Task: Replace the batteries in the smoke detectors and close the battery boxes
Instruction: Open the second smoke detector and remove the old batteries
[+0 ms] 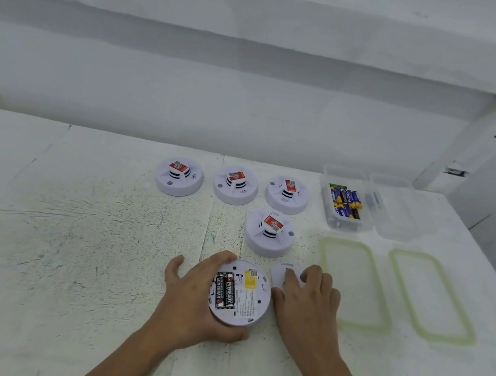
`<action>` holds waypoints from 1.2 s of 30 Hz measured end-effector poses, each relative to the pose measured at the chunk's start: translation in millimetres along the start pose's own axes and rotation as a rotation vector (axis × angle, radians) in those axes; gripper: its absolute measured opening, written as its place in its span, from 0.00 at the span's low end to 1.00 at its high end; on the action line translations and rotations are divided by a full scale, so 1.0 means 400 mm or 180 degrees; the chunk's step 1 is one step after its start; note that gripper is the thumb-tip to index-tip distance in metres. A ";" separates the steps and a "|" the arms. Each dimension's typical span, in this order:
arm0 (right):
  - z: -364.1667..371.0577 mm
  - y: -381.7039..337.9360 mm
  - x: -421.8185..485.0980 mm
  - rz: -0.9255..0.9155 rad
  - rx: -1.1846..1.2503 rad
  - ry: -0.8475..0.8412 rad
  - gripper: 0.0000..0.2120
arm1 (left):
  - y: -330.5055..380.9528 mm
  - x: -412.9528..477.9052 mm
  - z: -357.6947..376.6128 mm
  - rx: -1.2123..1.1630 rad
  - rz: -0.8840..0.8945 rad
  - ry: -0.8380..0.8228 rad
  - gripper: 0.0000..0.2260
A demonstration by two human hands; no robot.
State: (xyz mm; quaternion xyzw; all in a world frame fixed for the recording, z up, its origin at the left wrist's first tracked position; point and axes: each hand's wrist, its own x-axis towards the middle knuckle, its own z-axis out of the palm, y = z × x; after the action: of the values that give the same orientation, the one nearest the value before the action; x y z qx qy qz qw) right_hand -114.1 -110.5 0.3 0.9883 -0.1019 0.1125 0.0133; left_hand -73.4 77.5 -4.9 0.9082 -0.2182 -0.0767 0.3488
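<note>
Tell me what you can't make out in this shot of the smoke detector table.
Head view, the only one:
1. The upturned detector: its left edge sits under the left hand, and its label print is too small.
2. The white cover: partly under the right hand.
3. The four upright detectors: undersides face the table.
4. The right clear box: contents blurred through its wall.

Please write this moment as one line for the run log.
left hand: grips overturned detector | batteries: two seated, exposed | right hand: rests on loose cover
</note>
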 end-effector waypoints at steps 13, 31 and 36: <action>0.000 0.114 0.032 0.0796 0.0347 -0.0162 0.24 | 0.031 0.008 0.013 0.0086 -0.0119 0.0142 0.48; -0.010 0.265 0.023 0.0951 0.0492 -0.0594 0.21 | 0.081 0.005 0.072 0.0036 -0.0385 0.0527 0.46; -0.034 0.235 0.048 0.0556 0.0971 0.0335 0.13 | 0.081 0.002 0.078 0.0030 -0.0322 0.0530 0.50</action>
State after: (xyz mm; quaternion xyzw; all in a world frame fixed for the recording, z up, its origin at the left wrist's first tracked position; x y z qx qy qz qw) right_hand -118.2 -205.8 18.3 0.9590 -0.1683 0.1789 -0.1412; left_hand -92.7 37.1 -6.5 0.9230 -0.1426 -0.0174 0.3571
